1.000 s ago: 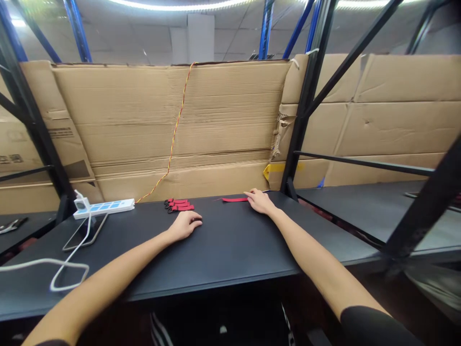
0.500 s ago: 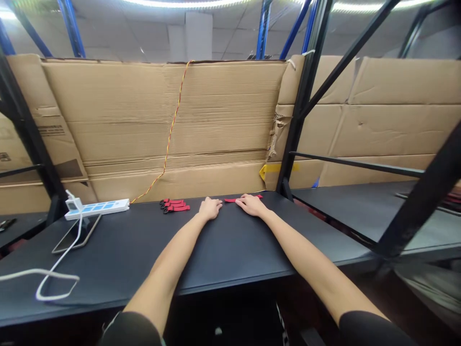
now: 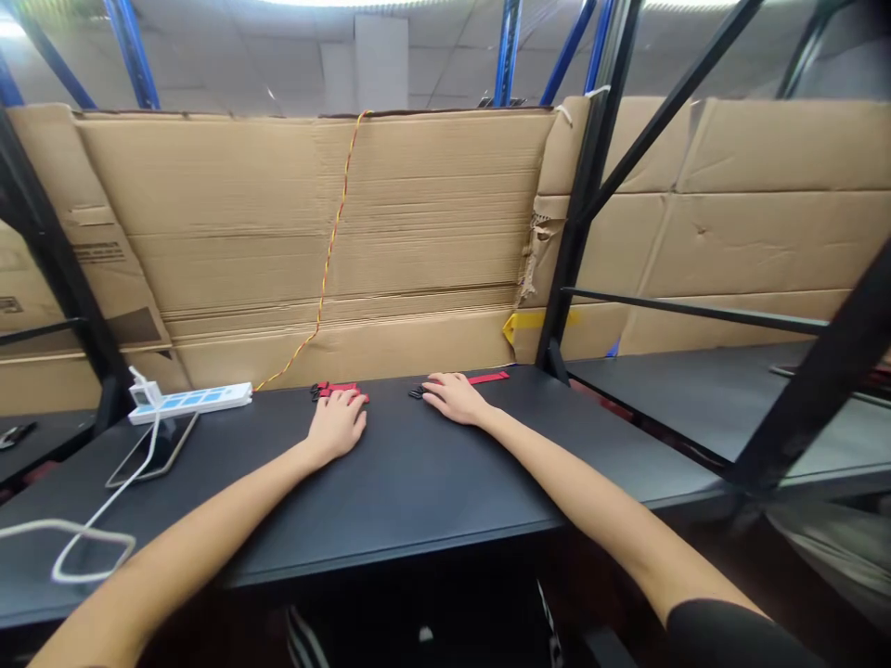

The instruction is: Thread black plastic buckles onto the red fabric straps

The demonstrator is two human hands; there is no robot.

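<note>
Several short red straps [image 3: 342, 386] with black buckles lie side by side toward the back of the dark tabletop. My left hand [image 3: 335, 427] reaches over their near side, palm down and fingers apart, touching them or just above. To the right, a single red strap [image 3: 490, 378] is laid out flat, its black buckle [image 3: 416, 392] poking out at the left. Across the middle of that strap rests my right hand [image 3: 456, 399], fingers stretched out, hiding part of it. Neither hand is seen gripping anything.
At the left stand a white power strip [image 3: 205, 401] with a plugged-in charger, a phone-like device [image 3: 163, 447] and a loose white cable [image 3: 104, 506]. A cardboard wall [image 3: 418, 213] closes the back, with a twisted red-yellow wire [image 3: 337, 232] hanging down it. A black post [image 3: 574, 213] rises at the right.
My left hand has moved left from the middle of the table to the strap pile. My right hand has shifted slightly left along the single strap, whose black buckle now shows.
</note>
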